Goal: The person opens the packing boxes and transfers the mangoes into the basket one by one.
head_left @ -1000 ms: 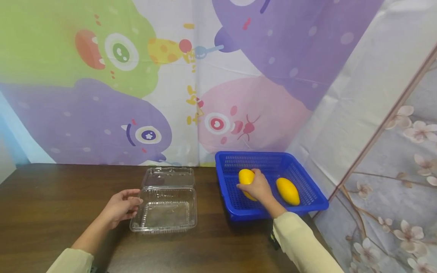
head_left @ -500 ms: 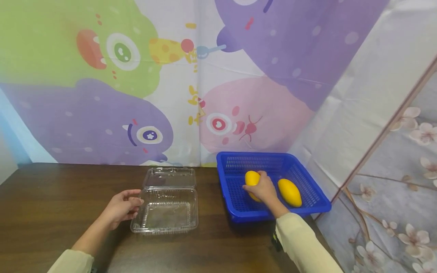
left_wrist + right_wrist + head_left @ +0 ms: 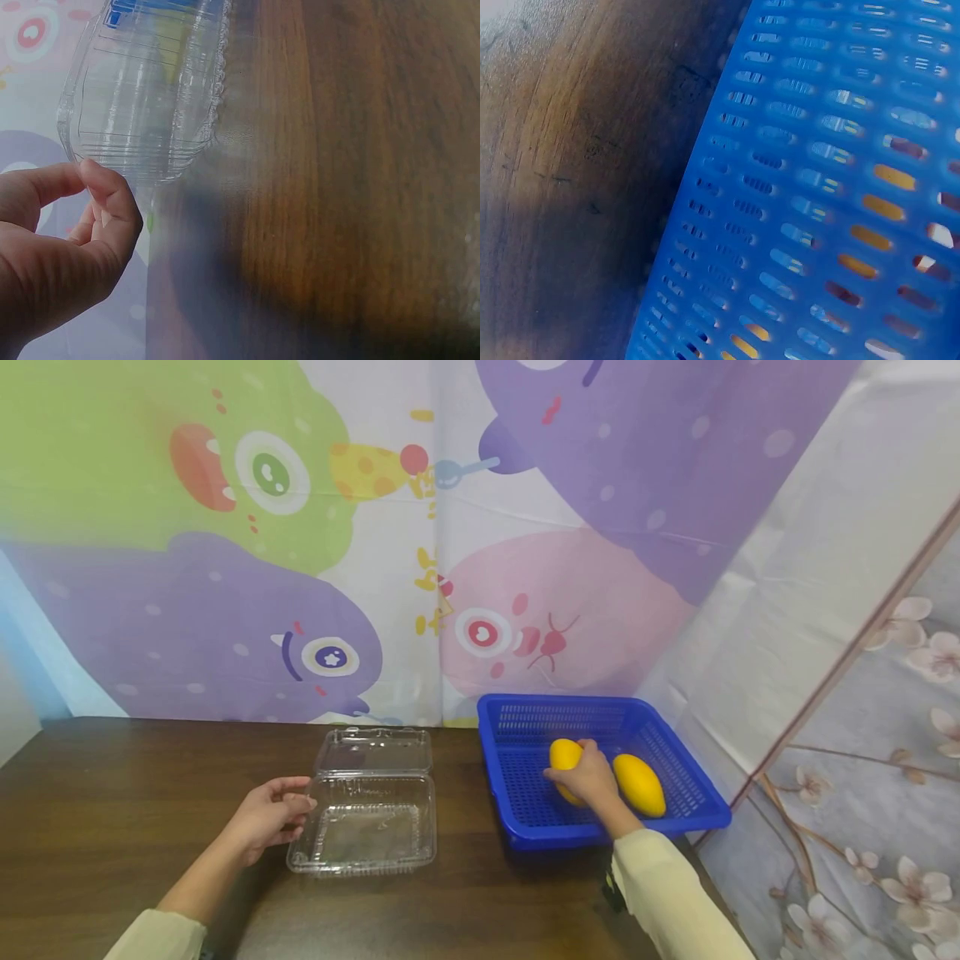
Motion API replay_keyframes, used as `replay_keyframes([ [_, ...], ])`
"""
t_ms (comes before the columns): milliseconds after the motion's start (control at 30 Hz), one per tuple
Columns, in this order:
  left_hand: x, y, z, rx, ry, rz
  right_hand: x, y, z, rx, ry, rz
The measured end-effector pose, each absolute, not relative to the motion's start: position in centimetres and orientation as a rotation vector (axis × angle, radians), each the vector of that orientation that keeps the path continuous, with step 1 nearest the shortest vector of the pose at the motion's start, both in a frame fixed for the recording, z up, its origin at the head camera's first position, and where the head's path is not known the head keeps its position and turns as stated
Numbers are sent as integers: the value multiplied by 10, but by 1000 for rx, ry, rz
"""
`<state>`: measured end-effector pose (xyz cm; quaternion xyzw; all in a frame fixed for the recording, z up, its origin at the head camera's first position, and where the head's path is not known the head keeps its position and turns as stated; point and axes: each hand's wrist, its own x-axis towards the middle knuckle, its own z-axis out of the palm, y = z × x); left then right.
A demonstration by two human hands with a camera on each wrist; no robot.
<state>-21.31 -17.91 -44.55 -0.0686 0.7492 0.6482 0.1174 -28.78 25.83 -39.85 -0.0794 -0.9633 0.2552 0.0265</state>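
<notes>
My left hand [image 3: 268, 818] is at the left rim of a clear plastic clamshell container [image 3: 367, 835], whose lid [image 3: 375, 750] lies folded back behind its base. In the left wrist view, the thumb and index finger of that hand [image 3: 75, 232] pinch the container's edge [image 3: 67, 120]. Inside the blue basket [image 3: 555, 837], my right hand [image 3: 588, 777] grips a yellow mango [image 3: 565, 752], partly covered by the hand. A second mango [image 3: 640, 785] lies just to its right. The right wrist view is filled mostly by the basket's slotted wall [image 3: 780, 180], with yellow showing through some slots.
The dark wooden table [image 3: 150, 777] bears both the container and the basket. Behind it hangs a cartoon-printed cloth [image 3: 420, 677]. Close along the basket's right side rises a flower-printed panel [image 3: 862, 793].
My right hand and the gripped mango have shifted a little to the right inside the basket, closer to the second mango. The left hand stays at the container's rim.
</notes>
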Motion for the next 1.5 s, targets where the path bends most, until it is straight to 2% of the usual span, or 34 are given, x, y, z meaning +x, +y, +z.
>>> replay_keyframes([
  [1500, -211, -181, -444, -204, 2180, 1920, -292, 286, -399, -282, -3022, 816],
])
